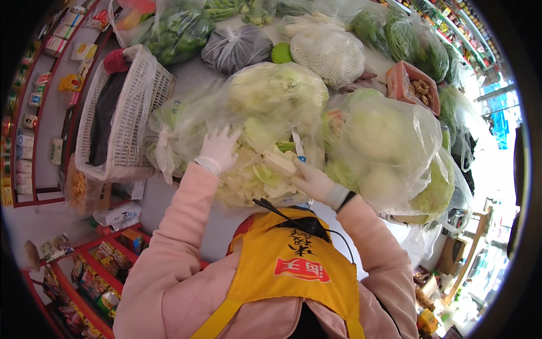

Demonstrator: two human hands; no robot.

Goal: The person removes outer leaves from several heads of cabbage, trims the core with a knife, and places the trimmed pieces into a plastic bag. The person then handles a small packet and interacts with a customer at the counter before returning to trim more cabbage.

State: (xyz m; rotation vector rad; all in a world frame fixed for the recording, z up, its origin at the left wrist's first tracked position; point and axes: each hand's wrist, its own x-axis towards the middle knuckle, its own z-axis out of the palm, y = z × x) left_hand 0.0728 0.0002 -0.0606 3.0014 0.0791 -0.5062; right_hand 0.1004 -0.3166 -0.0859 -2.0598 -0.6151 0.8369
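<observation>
Before me lies a large clear plastic bag [275, 93] of pale green cabbages, with a pile of loose cabbage leaves [241, 182] at its near side. My left hand [219, 148], in a white glove, rests with fingers spread at the left edge of the leaves, holding nothing that I can see. My right hand [313, 180], also gloved, has its fingertips at a pale cabbage piece [279, 163]; whether it grips the piece is unclear. Just above that hand lies a knife with a white blade [297, 143] and a blue part near my fingers.
A white plastic basket [135, 114] holding dark cloth stands at left. More bagged cabbages [381, 131] lie at right, near a pink box [400, 84] of ginger-like roots. Behind are a round green fruit [281, 53] and bagged greens [178, 34]. Red-edged shelves [51, 72] line the left.
</observation>
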